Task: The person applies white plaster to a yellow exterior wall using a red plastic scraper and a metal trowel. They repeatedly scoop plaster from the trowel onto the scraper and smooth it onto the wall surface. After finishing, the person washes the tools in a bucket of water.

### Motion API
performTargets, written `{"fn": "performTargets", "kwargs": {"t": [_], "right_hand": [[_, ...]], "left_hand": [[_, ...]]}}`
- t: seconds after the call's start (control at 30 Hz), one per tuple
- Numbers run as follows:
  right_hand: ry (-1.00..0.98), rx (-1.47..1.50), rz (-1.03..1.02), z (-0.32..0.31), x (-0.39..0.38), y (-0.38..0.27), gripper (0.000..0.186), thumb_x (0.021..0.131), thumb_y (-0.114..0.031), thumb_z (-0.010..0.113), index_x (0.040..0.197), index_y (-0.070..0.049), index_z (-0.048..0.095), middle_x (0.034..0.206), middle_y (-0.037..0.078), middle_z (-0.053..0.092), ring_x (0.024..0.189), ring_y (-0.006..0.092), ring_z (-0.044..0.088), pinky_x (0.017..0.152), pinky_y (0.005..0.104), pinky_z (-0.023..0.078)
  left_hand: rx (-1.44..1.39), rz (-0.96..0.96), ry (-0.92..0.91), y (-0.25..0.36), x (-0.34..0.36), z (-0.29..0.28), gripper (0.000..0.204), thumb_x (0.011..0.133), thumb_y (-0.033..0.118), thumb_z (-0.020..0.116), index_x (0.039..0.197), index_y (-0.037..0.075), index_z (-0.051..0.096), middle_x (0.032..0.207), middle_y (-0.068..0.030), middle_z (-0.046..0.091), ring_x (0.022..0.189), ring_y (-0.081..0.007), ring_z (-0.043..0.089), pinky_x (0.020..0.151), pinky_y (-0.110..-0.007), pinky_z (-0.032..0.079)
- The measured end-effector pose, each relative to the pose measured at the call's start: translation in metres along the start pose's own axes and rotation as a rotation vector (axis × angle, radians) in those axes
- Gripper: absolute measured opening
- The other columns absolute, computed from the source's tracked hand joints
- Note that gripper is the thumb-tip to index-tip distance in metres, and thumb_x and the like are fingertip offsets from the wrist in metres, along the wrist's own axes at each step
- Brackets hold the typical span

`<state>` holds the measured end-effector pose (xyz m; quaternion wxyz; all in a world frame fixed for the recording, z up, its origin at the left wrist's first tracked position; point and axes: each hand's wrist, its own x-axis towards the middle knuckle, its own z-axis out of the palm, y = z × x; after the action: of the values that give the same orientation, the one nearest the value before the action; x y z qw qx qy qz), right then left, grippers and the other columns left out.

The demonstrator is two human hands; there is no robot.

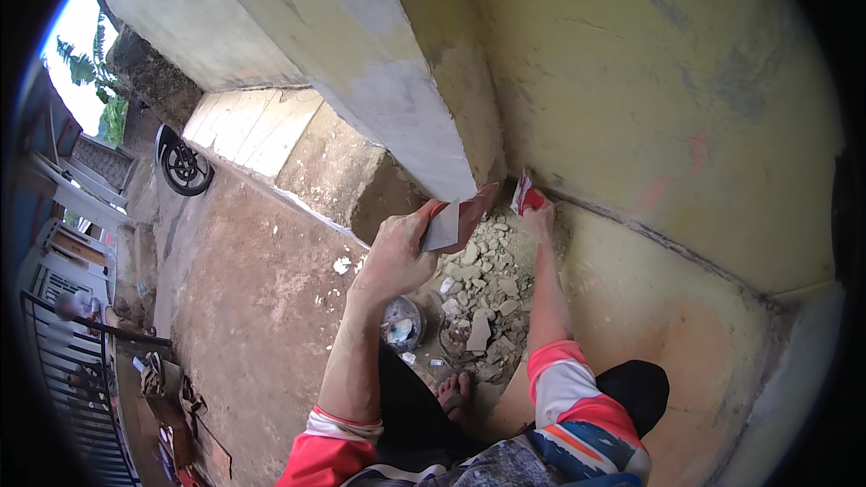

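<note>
My left hand (404,248) grips flat pieces, a grey rectangle (440,225) with a reddish plate (475,216) behind it, held out in front of the pale pillar (424,131). My right hand (539,216) holds a small red tool (525,194), its upper part whitish, at the corner where the pillar meets the yellow wall (649,108). Broken plaster pieces (478,298) lie on the ground below my hands. A round metal container (400,323) with pale contents sits by my sandalled foot (451,397), partly behind my left forearm.
A low, chipped ledge (325,171) runs left from the pillar. Beyond it are a motorbike wheel (185,167), a black railing (63,370) and piled items (167,406) at far left. A pale sloped surface (667,343) lies along the wall's foot at right.
</note>
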<state>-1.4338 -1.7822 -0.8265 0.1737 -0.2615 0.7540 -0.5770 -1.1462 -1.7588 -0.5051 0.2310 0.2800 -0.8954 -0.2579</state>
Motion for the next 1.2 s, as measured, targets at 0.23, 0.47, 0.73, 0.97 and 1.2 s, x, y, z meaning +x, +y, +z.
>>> {"fn": "performTargets", "kwargs": {"t": [0.23, 0.47, 0.73, 0.97, 1.2], "right_hand": [[-0.197, -0.160, 0.178, 0.074, 0.025, 0.056, 0.041, 0.072, -0.023, 0.059, 0.100, 0.005, 0.070, 0.108, 0.025, 0.070, 0.106, 0.0395, 0.065, 0.093, 0.0444, 0.049], [-0.428, -0.333, 0.229, 0.103, 0.108, 0.078, 0.030, 0.075, -0.016, 0.060, 0.099, -0.002, 0.070, 0.100, 0.018, 0.071, 0.101, 0.0289, 0.066, 0.089, 0.0413, 0.051], [-0.324, 0.072, 0.302, 0.036, 0.109, 0.008, 0.033, 0.073, -0.013, 0.062, 0.104, -0.002, 0.066, 0.101, 0.014, 0.068, 0.099, 0.0282, 0.065, 0.088, 0.0396, 0.051], [-0.566, 0.388, 0.485, -0.059, 0.038, -0.151, 0.038, 0.072, -0.011, 0.064, 0.109, -0.002, 0.063, 0.103, 0.011, 0.066, 0.097, 0.0276, 0.064, 0.087, 0.0381, 0.051], [-1.062, 0.777, 0.496, -0.174, -0.101, -0.507, 0.042, 0.069, 0.003, 0.064, 0.109, -0.006, 0.056, 0.098, 0.004, 0.061, 0.091, 0.0199, 0.062, 0.088, 0.0355, 0.051]], "left_hand": [[0.168, -0.156, -0.115, -0.035, -0.036, -0.020, 0.054, 0.070, 0.005, 0.058, 0.124, 0.000, 0.056, 0.086, -0.0257, 0.066, 0.086, -0.0442, 0.064, 0.078, -0.050, 0.051], [0.172, -0.206, -0.239, -0.024, -0.031, -0.029, 0.058, 0.076, 0.011, 0.058, 0.133, 0.004, 0.052, 0.088, -0.0243, 0.065, 0.091, -0.0409, 0.064, 0.083, -0.049, 0.050], [-0.148, -0.336, -0.248, -0.053, -0.009, -0.004, 0.051, 0.084, 0.023, 0.060, 0.129, 0.000, 0.055, 0.104, -0.0272, 0.066, 0.100, -0.0421, 0.063, 0.084, -0.050, 0.049], [-0.697, -0.603, 0.165, 0.014, -0.112, -0.062, 0.042, 0.091, 0.027, 0.060, 0.124, 0.000, 0.059, 0.097, -0.0133, 0.069, 0.090, -0.0237, 0.066, 0.082, -0.038, 0.051], [-0.893, -0.992, 0.571, 0.178, -0.158, -0.307, 0.029, 0.091, 0.027, 0.066, 0.109, 0.003, 0.064, 0.085, -0.0021, 0.063, 0.071, -0.0101, 0.056, 0.054, -0.029, 0.043]]}}
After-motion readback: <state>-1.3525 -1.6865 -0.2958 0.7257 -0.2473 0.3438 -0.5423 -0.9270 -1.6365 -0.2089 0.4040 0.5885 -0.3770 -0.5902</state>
